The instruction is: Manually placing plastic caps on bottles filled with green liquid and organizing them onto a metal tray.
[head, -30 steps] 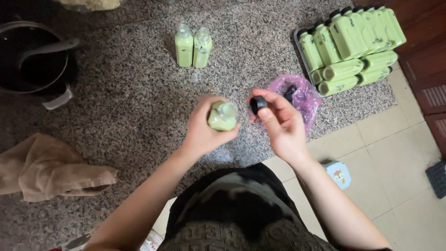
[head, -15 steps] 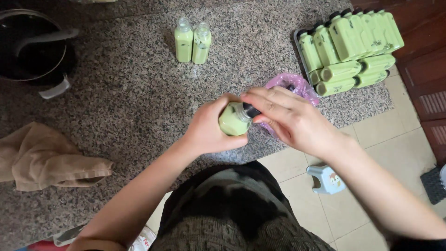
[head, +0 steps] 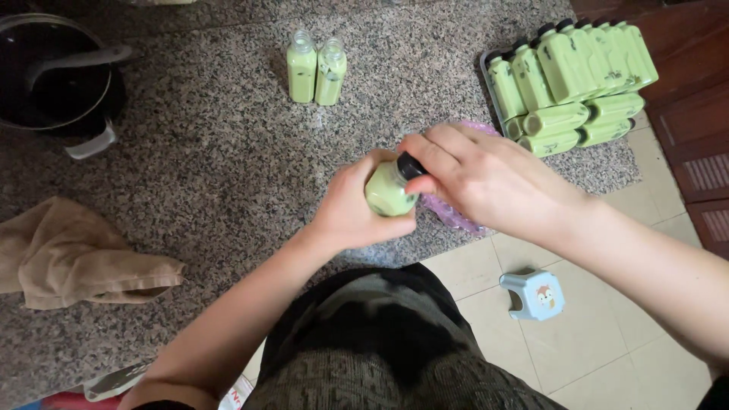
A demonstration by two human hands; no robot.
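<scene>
We wrap our left hand point(head: 351, 209) around a green bottle point(head: 389, 190) above the speckled surface point(head: 220, 152); just right of that grip, our right hand point(head: 486, 178) pinches its black cap point(head: 410, 165). Filled bottles point(head: 577, 76) lie farther right.

pot point(head: 53, 76): cut by left edge | pink bag point(head: 448, 212): mostly hidden under right hand point(head: 486, 178)

light: soft, even daylight | shadows: faint | glare: none | focus: sharp | edges: slight wide-angle stretch
</scene>
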